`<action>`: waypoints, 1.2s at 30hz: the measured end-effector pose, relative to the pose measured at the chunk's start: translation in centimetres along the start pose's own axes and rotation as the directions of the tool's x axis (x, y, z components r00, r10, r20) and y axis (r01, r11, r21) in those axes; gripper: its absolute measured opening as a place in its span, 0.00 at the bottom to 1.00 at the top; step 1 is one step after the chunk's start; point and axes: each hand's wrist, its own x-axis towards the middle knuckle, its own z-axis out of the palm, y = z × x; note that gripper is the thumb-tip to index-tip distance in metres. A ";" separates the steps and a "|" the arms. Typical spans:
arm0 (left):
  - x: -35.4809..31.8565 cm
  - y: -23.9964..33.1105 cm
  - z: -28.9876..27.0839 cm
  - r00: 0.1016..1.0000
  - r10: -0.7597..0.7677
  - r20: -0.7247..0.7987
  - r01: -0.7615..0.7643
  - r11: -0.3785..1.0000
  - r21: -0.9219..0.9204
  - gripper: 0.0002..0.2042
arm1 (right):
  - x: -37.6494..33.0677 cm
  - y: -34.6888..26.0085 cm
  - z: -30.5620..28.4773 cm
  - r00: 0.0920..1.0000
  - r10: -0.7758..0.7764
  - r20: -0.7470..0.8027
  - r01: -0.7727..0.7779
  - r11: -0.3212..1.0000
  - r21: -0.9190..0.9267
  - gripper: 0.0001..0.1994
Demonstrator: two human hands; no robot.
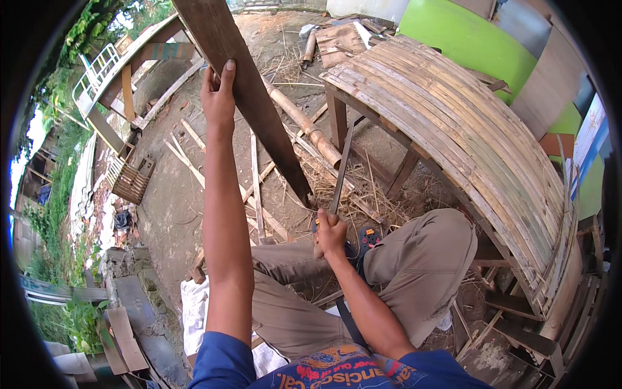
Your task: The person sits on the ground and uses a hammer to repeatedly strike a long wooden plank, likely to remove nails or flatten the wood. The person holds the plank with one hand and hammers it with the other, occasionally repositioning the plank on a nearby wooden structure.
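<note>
My left hand point(219, 97) is closed around the edge of a long dark wooden plank point(223, 39), its thumb lying along the near face. The plank slants down to the right from the top of the view, and its narrow lower end is close to my right hand point(332, 232). That hand grips the handle of a machete point(341, 172), whose long dark blade points up and away, just right of the plank's end. A gap shows between blade and plank, though their exact distance is hard to judge.
A bamboo-slat bench point(447, 123) fills the right side, near my knee. A bamboo pole point(304, 126), wood strips and straw litter the dirt ground ahead. A low block wall point(133, 295) stands at left, with a wooden bench frame point(126, 91) beyond. Green panels point(466, 45) lean behind.
</note>
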 end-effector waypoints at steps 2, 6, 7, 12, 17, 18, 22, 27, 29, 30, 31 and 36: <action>-1.2 -0.5 -0.9 1.000 -0.004 -0.031 0.004 1.000 -0.001 0.22 | 1.2 -4.3 -1.6 0.967 -0.240 0.081 0.226 0.963 0.147 0.23; -0.6 0.1 -0.7 0.997 -0.030 -0.077 0.028 0.999 -0.020 0.22 | -1.5 -5.1 0.8 0.943 -0.331 0.022 0.313 0.909 0.275 0.22; -0.2 0.2 0.3 0.997 -0.034 -0.066 0.032 0.999 -0.029 0.22 | -0.8 -0.2 0.6 0.955 -0.294 0.032 0.283 0.940 0.193 0.21; 0.5 0.9 -0.9 1.000 0.008 -0.015 -0.009 0.999 -0.044 0.22 | -2.1 1.1 1.4 0.965 -0.209 0.157 0.242 0.942 -0.233 0.16; -1.1 0.6 -2.2 0.999 -0.014 -0.050 0.011 0.998 -0.062 0.21 | -3.5 -6.4 1.4 0.875 -0.474 0.099 0.460 0.878 0.134 0.15; -1.0 0.5 -1.9 0.999 0.002 -0.050 -0.006 0.996 -0.084 0.21 | -3.6 -6.3 1.1 0.848 -0.524 0.074 0.510 0.847 0.152 0.14; -0.8 1.1 0.1 0.998 -0.021 -0.051 0.022 0.999 0.030 0.22 | -2.0 2.9 0.3 0.974 -0.174 0.142 0.214 0.910 -0.355 0.16; -1.6 1.1 -1.4 0.998 -0.023 -0.059 0.023 1.000 -0.005 0.22 | -3.2 -5.0 1.6 0.920 -0.381 0.094 0.389 0.917 -0.092 0.18; -1.4 1.1 -1.1 0.998 -0.015 -0.053 0.012 0.999 -0.048 0.22 | -3.8 -7.4 1.5 0.873 -0.479 0.088 0.476 0.878 0.054 0.17; -1.5 1.1 -0.9 0.999 -0.012 -0.049 0.009 0.998 -0.061 0.22 | -3.9 -7.7 1.3 0.847 -0.526 0.079 0.514 0.848 0.129 0.17; -1.6 1.1 -0.9 0.999 -0.010 -0.047 0.007 0.997 -0.074 0.23 | -3.6 -5.9 1.0 0.851 -0.521 0.069 0.513 0.852 0.106 0.18; -0.6 1.3 -0.2 1.000 -0.018 -0.011 0.017 0.999 -0.031 0.23 | -1.9 1.4 0.9 0.968 -0.201 0.150 0.244 0.894 -0.375 0.20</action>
